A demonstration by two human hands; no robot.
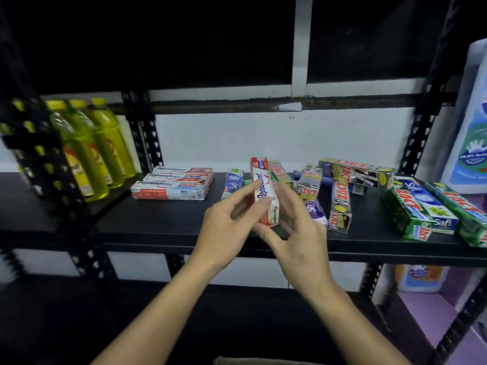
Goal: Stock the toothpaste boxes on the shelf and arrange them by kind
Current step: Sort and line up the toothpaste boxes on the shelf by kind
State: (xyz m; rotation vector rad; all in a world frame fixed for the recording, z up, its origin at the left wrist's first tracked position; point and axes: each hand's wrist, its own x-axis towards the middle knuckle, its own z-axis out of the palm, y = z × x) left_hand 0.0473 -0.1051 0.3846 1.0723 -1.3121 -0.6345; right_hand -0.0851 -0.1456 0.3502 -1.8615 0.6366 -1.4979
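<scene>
A red and white Pepsodent box (263, 189) is held nearly upright above the black shelf (168, 225), between both hands. My left hand (226, 227) pinches its left face with thumb and forefinger. My right hand (297, 227) grips its right side and lower end. Three Pepsodent boxes (174, 183) lie stacked flat at the shelf's left. A blue Safi box (232, 183) lies just left of the held box. Silver Zact boxes (340, 204) lie jumbled in the middle. Green Zact boxes (407, 216) and another Safi box (428, 204) lie at the right.
Yellow bottles (89, 151) stand on the neighbouring shelf at the left, behind a perforated black post (39, 154). A large white and blue bottle (471, 127) stands at the far right. Another black shelf (210, 312) lies below. A cardboard edge (253, 360) shows at the bottom.
</scene>
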